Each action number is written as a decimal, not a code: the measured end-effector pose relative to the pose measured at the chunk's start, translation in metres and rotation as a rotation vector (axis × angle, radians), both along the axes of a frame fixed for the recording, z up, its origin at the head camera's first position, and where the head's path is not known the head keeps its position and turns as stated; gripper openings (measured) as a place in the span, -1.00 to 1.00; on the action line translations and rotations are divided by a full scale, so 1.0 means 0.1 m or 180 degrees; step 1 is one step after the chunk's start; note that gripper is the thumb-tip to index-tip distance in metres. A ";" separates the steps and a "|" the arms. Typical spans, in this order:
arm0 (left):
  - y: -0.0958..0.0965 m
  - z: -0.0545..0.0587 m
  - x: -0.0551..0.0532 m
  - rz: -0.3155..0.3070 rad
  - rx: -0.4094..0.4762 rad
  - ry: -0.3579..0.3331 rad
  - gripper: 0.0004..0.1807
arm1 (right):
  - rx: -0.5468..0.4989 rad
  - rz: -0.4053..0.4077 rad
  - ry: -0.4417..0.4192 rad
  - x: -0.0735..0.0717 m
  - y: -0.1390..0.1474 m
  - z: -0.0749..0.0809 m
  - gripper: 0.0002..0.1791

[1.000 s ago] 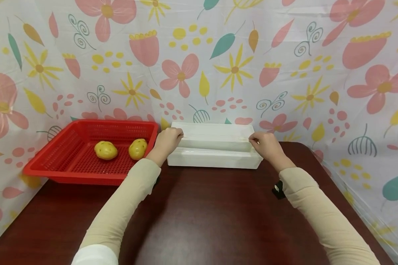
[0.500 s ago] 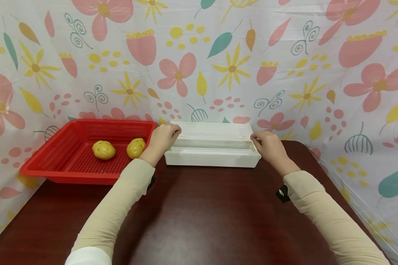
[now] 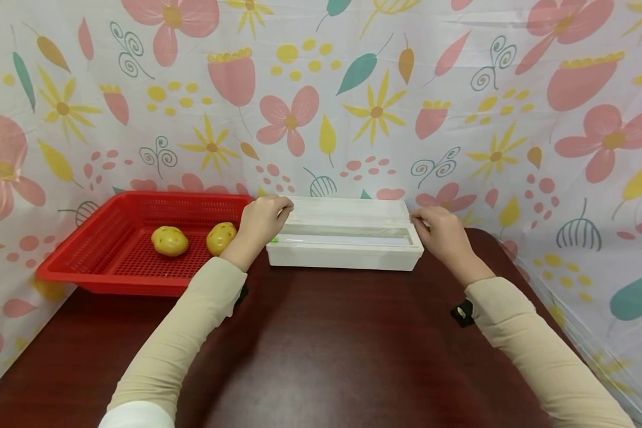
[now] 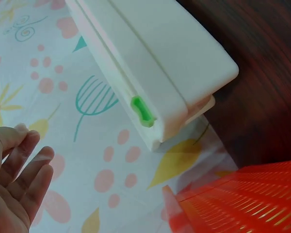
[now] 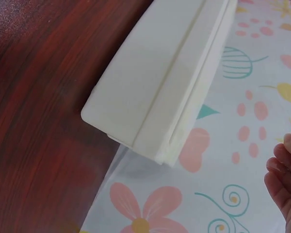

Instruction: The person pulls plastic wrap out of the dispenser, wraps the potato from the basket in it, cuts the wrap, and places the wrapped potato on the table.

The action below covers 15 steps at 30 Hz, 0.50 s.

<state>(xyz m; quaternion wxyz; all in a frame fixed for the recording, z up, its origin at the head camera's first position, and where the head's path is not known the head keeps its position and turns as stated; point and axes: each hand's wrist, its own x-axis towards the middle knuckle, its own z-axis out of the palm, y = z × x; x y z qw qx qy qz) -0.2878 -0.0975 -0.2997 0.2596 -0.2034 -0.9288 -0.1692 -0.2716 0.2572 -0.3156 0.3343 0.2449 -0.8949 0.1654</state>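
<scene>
A long white plastic-wrap dispenser [image 3: 345, 258] lies in front of the patterned cloth, its long slot showing a pale roll [image 3: 342, 239] inside. A green slider [image 4: 143, 110] sits at its left end. My left hand [image 3: 264, 220] is at the dispenser's left end, thumb and forefinger tips together. At the right end my right hand [image 3: 441, 235] pinches in the same way. Clear plastic wrap [image 3: 382, 224] seems to stretch between both hands over the dispenser, but it is barely visible. In both wrist views the fingertips meet beside the dispenser.
A red perforated basket [image 3: 134, 288] stands left of the dispenser, near my left forearm. Two yellow potatoes [image 3: 169, 241] lie in it. The dark wooden table [image 3: 342, 351] stretches toward me. A floral cloth [image 3: 321, 89] hangs behind.
My right hand has shifted slightly right, away from the dispenser's end, and my left hand slightly up. The slot and roll show more clearly. The basket and potatoes stay in place.
</scene>
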 end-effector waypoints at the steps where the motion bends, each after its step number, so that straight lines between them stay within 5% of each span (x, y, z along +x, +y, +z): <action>1: 0.00 0.00 0.01 -0.0003 -0.0005 0.0032 -0.83 | -0.0006 -0.0001 0.0008 0.01 0.00 0.01 -0.92; 15: 0.02 0.09 0.15 -0.0127 -0.0050 0.0575 -0.86 | -0.0168 0.0158 0.0426 0.12 0.01 0.05 -0.89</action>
